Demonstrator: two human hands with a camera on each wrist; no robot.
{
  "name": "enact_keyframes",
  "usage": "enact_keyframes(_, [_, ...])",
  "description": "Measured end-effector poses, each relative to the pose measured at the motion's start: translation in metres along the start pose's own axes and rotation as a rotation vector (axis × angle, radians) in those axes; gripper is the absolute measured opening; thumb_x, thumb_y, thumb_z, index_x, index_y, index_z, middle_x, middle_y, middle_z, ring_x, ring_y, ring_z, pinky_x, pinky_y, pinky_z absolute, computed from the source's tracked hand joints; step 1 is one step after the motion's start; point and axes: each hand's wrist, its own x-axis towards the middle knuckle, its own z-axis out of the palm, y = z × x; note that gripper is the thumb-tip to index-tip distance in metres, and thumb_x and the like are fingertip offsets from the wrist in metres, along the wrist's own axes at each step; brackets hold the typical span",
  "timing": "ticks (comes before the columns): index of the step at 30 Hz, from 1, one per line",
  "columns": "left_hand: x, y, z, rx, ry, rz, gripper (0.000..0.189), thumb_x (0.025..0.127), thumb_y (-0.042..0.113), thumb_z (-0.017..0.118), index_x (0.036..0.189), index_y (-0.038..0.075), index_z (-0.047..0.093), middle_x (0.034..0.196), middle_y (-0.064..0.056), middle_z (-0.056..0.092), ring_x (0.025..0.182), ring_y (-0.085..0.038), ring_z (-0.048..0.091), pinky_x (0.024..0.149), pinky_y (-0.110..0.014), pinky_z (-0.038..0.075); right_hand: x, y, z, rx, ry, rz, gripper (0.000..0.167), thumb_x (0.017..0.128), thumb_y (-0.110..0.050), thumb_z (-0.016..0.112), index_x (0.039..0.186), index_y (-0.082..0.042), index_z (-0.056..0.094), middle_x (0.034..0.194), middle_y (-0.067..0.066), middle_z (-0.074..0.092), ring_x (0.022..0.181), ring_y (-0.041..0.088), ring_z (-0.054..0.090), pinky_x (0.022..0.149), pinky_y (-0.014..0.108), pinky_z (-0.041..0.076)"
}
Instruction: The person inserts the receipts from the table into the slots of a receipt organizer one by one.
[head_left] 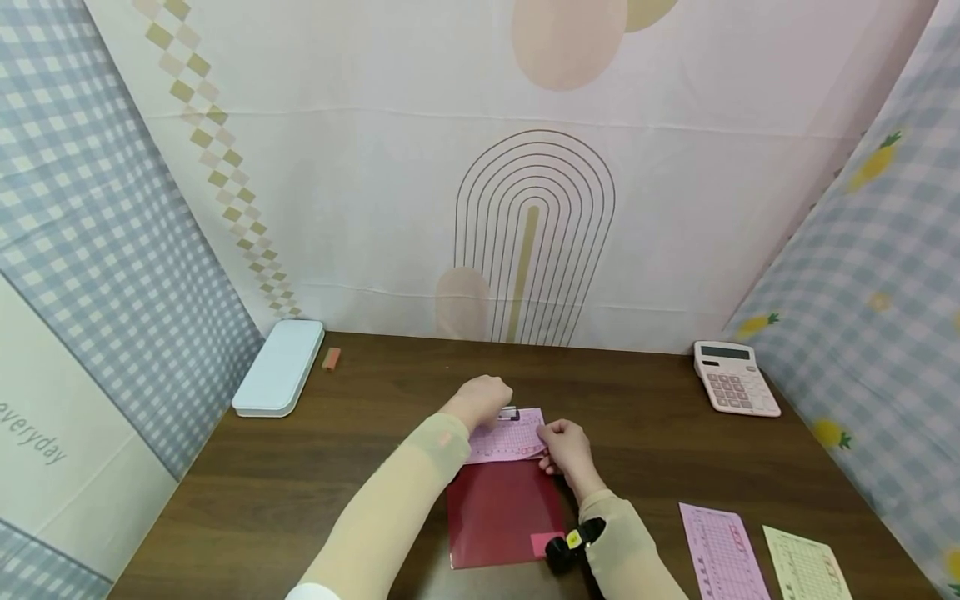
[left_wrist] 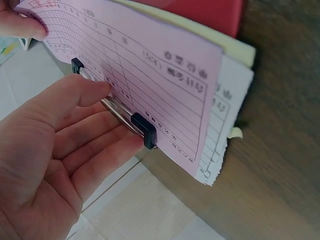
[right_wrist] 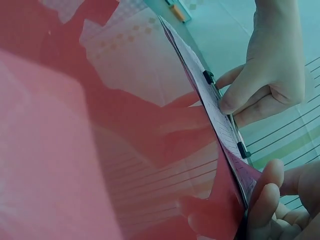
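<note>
A red clipboard [head_left: 502,512] lies on the table in front of the person, a small pink tab [head_left: 546,544] near its lower right corner. Its metal clip [left_wrist: 120,111] with black ends is at the far edge. The left hand [head_left: 478,402] squeezes this clip, thumb on the near side and fingers behind. Pink printed forms [head_left: 504,440] lie at the clip, over the board's upper part. White [left_wrist: 230,95] and yellow sheets [left_wrist: 242,47] show beneath in the left wrist view. With thumb and fingers, the right hand [head_left: 567,450] pinches the forms' right edge.
Loose pink [head_left: 722,550] and yellow forms [head_left: 806,567] lie at the front right. A calculator [head_left: 737,379] sits at the back right. At the back left are a pale flat case [head_left: 279,367] and a small orange-brown block [head_left: 332,359]. Cloth walls surround the table.
</note>
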Motion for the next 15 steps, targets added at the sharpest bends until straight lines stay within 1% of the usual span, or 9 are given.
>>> enact_keyframes(3, [0.0002,0.0008,0.0,0.001,-0.006,-0.008,0.012,0.075,0.009,0.072,0.074,0.017,0.063,0.083,0.001,0.067,0.073,-0.013,0.059,0.064,-0.028,0.051,-0.0009,-0.0004,-0.0009,0.006,-0.006,0.005,0.02,0.092,-0.015,0.057,0.097,0.004,0.056,0.054,0.003,0.049,0.038,0.006,0.049,0.035,0.019,0.042])
enact_keyframes(9, [-0.0015,0.0,-0.0009,0.008,-0.006,-0.029,0.011,0.074,0.011,0.074,0.073,0.017,0.064,0.083,0.002,0.068,0.075,-0.014,0.061,0.067,-0.028,0.052,-0.0038,-0.0007,-0.0028,0.005,-0.039,0.001,0.022,0.092,-0.015,0.057,0.1,0.005,0.057,0.057,0.005,0.052,0.039,0.008,0.051,0.037,0.021,0.045])
enact_keyframes(15, [-0.0023,-0.0001,-0.0029,0.006,0.002,-0.026,0.01,0.075,0.01,0.073,0.075,0.017,0.065,0.083,0.002,0.068,0.074,-0.013,0.061,0.067,-0.028,0.051,-0.0041,-0.0004,-0.005,0.002,-0.052,-0.005,0.022,0.091,-0.014,0.057,0.102,0.005,0.057,0.06,0.007,0.054,0.041,0.009,0.053,0.039,0.023,0.047])
